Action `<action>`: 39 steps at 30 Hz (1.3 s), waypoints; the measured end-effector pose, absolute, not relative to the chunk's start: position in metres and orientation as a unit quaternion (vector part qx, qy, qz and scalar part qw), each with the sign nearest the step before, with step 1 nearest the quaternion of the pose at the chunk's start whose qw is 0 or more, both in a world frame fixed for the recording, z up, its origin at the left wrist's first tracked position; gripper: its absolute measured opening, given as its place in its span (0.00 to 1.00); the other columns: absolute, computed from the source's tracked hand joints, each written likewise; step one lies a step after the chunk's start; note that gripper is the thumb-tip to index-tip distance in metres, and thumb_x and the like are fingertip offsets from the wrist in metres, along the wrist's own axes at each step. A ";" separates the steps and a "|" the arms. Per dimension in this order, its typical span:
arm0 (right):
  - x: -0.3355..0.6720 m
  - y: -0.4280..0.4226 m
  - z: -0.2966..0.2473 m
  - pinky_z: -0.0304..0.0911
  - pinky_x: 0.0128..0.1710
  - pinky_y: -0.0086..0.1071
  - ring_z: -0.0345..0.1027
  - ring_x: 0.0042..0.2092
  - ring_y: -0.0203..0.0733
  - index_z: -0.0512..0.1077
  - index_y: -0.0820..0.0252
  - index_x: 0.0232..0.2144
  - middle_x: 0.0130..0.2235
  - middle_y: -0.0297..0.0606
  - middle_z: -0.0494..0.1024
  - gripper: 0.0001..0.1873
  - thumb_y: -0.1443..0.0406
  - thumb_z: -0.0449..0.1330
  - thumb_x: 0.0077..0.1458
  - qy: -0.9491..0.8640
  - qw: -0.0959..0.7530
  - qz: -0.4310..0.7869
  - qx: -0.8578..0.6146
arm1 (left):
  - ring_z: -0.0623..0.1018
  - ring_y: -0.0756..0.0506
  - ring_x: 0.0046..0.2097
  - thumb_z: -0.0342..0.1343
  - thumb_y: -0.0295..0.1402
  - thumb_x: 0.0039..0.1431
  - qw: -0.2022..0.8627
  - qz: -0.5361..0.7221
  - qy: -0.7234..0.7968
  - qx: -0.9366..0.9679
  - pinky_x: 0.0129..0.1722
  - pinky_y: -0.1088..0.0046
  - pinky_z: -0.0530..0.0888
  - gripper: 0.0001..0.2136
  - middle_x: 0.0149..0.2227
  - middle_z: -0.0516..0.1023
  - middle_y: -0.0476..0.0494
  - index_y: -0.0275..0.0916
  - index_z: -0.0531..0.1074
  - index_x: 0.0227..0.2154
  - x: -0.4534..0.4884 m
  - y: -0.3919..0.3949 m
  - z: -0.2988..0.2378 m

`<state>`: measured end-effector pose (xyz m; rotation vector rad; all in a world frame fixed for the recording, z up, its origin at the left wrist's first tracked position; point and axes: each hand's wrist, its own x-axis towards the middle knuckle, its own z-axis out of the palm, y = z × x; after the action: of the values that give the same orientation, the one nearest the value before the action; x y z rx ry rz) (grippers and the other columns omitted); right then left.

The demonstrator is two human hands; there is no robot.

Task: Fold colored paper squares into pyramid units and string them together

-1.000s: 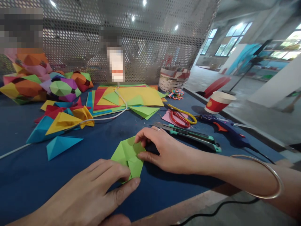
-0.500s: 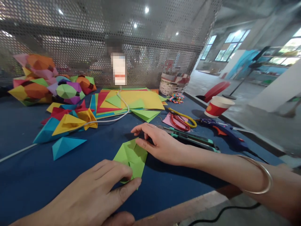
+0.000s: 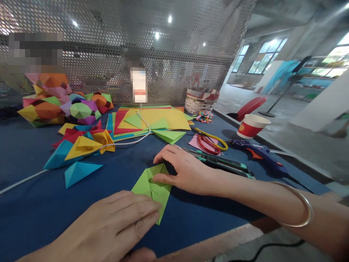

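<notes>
A folded sheet of green paper [image 3: 163,196] lies on the blue tabletop in front of me, with creased flaps meeting near its middle. My left hand [image 3: 122,218] is flat over its lower left part, fingers stretched out and pressing on it. From the right, my right hand [image 3: 182,167] reaches over the upper corner. Its thumb touches a flap, and the other fingers curve apart from the thumb beyond the paper's edge. A utility knife [image 3: 223,160] lies just behind the right hand, beside scissors with red and yellow handles [image 3: 211,140].
Folded paper pieces [image 3: 81,142] and paper balls [image 3: 81,109] stand at left. A white cable [image 3: 131,142] crosses a stack of coloured sheets [image 3: 171,118]. At right are a blue glue gun [image 3: 264,158], a paper cup [image 3: 252,125] and a woven basket [image 3: 201,100].
My left hand's fingers have straightened and slid forward over the paper's lower part. My right thumb has moved slightly left and down onto the flap.
</notes>
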<state>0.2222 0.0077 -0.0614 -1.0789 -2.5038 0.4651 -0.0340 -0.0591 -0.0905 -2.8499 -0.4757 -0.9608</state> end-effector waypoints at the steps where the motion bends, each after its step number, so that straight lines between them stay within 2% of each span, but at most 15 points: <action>1: 0.222 0.007 -0.061 0.64 0.55 0.42 0.72 0.54 0.51 0.76 0.60 0.48 0.52 0.46 0.79 0.20 0.52 0.72 0.65 -0.889 0.177 0.159 -0.391 | 0.87 0.44 0.52 0.51 0.39 0.78 0.046 -0.314 -0.158 -0.935 0.56 0.74 0.81 0.17 0.51 0.88 0.43 0.43 0.76 0.61 -0.034 -0.059 -0.091; 5: 0.219 0.002 -0.053 0.63 0.49 0.41 0.73 0.48 0.51 0.76 0.60 0.46 0.45 0.43 0.80 0.21 0.50 0.72 0.65 -0.874 0.127 0.155 -0.443 | 0.87 0.44 0.52 0.51 0.40 0.78 0.044 -0.300 -0.159 -0.940 0.57 0.74 0.82 0.16 0.50 0.89 0.43 0.42 0.76 0.61 -0.036 -0.061 -0.092; 8: 0.217 -0.001 -0.051 0.61 0.47 0.39 0.72 0.46 0.49 0.75 0.60 0.40 0.41 0.41 0.80 0.15 0.56 0.73 0.64 -0.866 0.128 0.168 -0.453 | 0.87 0.44 0.52 0.52 0.40 0.78 0.056 -0.299 -0.164 -0.938 0.58 0.74 0.81 0.16 0.51 0.89 0.43 0.41 0.76 0.60 -0.036 -0.061 -0.092; 10: 0.218 -0.002 -0.054 0.61 0.44 0.36 0.71 0.43 0.45 0.74 0.59 0.42 0.41 0.39 0.79 0.12 0.62 0.72 0.62 -0.857 0.175 0.199 -0.441 | 0.88 0.44 0.52 0.52 0.40 0.78 0.061 -0.305 -0.167 -0.935 0.58 0.74 0.82 0.17 0.51 0.89 0.43 0.41 0.75 0.62 -0.036 -0.060 -0.092; 13: 0.220 -0.002 -0.059 0.60 0.36 0.31 0.67 0.34 0.37 0.71 0.58 0.53 0.38 0.31 0.76 0.18 0.68 0.66 0.62 -0.833 0.274 0.280 -0.391 | 0.88 0.44 0.51 0.52 0.40 0.78 0.065 -0.311 -0.165 -0.934 0.56 0.73 0.83 0.18 0.50 0.89 0.44 0.43 0.75 0.63 -0.037 -0.062 -0.093; 14: 0.221 -0.002 -0.060 0.59 0.34 0.30 0.65 0.32 0.35 0.71 0.58 0.54 0.36 0.29 0.74 0.17 0.70 0.63 0.63 -0.826 0.295 0.306 -0.371 | 0.88 0.44 0.51 0.51 0.40 0.78 0.072 -0.312 -0.167 -0.933 0.56 0.73 0.83 0.17 0.51 0.89 0.44 0.43 0.75 0.62 -0.038 -0.063 -0.093; 16: 0.223 -0.001 -0.060 0.57 0.31 0.29 0.63 0.30 0.34 0.74 0.58 0.47 0.32 0.27 0.72 0.12 0.72 0.57 0.62 -0.813 0.306 0.346 -0.355 | 0.87 0.45 0.52 0.52 0.41 0.78 0.099 -0.309 -0.183 -0.928 0.59 0.73 0.81 0.17 0.52 0.88 0.45 0.42 0.77 0.61 -0.039 -0.067 -0.094; 18: 0.224 -0.001 -0.058 0.56 0.30 0.28 0.62 0.29 0.34 0.76 0.59 0.37 0.30 0.28 0.73 0.12 0.73 0.53 0.62 -0.792 0.303 0.374 -0.375 | 0.87 0.45 0.54 0.52 0.41 0.78 0.130 -0.308 -0.208 -0.919 0.62 0.73 0.79 0.17 0.54 0.87 0.46 0.42 0.77 0.60 -0.040 -0.072 -0.093; 20: 0.225 -0.002 -0.056 0.59 0.31 0.29 0.65 0.30 0.35 0.79 0.60 0.35 0.32 0.31 0.78 0.17 0.73 0.50 0.62 -0.768 0.310 0.394 -0.398 | 0.86 0.45 0.55 0.52 0.41 0.79 0.141 -0.301 -0.227 -0.915 0.63 0.73 0.78 0.17 0.56 0.86 0.47 0.42 0.77 0.61 -0.041 -0.075 -0.092; 24: 0.229 -0.004 -0.060 0.71 0.44 0.32 0.79 0.44 0.40 0.83 0.60 0.45 0.45 0.37 0.87 0.25 0.77 0.51 0.55 -0.767 0.346 0.387 -0.378 | 0.86 0.44 0.55 0.52 0.39 0.78 0.138 -0.298 -0.256 -0.909 0.59 0.71 0.82 0.18 0.57 0.86 0.46 0.44 0.75 0.64 -0.043 -0.073 -0.089; 26: 0.232 -0.005 -0.065 0.73 0.50 0.35 0.81 0.48 0.43 0.83 0.60 0.49 0.48 0.40 0.87 0.23 0.76 0.55 0.57 -0.806 0.367 0.327 -0.329 | 0.87 0.44 0.55 0.52 0.39 0.78 0.148 -0.286 -0.275 -0.906 0.58 0.70 0.83 0.17 0.57 0.86 0.46 0.44 0.75 0.63 -0.045 -0.069 -0.089; 29: 0.238 -0.005 -0.069 0.74 0.49 0.35 0.80 0.46 0.42 0.83 0.61 0.48 0.46 0.44 0.86 0.15 0.73 0.60 0.65 -0.882 0.372 0.186 -0.224 | 0.88 0.45 0.50 0.52 0.40 0.79 0.150 -0.295 -0.282 -0.901 0.54 0.73 0.84 0.15 0.53 0.88 0.45 0.43 0.78 0.58 -0.048 -0.062 -0.088; 33: 0.244 -0.009 -0.063 0.73 0.45 0.36 0.75 0.42 0.43 0.84 0.59 0.37 0.39 0.42 0.82 0.10 0.72 0.62 0.66 -0.932 0.325 0.050 -0.149 | 0.89 0.48 0.45 0.50 0.33 0.80 0.137 -0.325 -0.265 -0.897 0.50 0.78 0.84 0.13 0.48 0.89 0.45 0.40 0.80 0.51 -0.047 -0.055 -0.083; 36: 0.244 -0.015 -0.057 0.73 0.51 0.37 0.77 0.49 0.45 0.81 0.58 0.34 0.45 0.44 0.83 0.08 0.71 0.63 0.66 -0.947 0.284 0.086 -0.120 | 0.89 0.49 0.43 0.48 0.25 0.76 0.131 -0.308 -0.247 -0.909 0.46 0.81 0.83 0.15 0.46 0.89 0.46 0.41 0.80 0.48 -0.046 -0.052 -0.077; 39: 0.242 -0.019 -0.057 0.74 0.54 0.37 0.79 0.49 0.44 0.79 0.61 0.36 0.47 0.47 0.85 0.07 0.69 0.64 0.69 -0.947 0.260 0.171 -0.080 | 0.89 0.49 0.44 0.48 0.21 0.70 0.131 -0.300 -0.231 -0.916 0.46 0.82 0.83 0.17 0.45 0.89 0.47 0.42 0.80 0.48 -0.047 -0.052 -0.076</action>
<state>0.2418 -0.0191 -0.0571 -0.2176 -2.5640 0.4630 -0.0474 -0.0519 -0.0755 -2.6609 -0.6703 -0.8699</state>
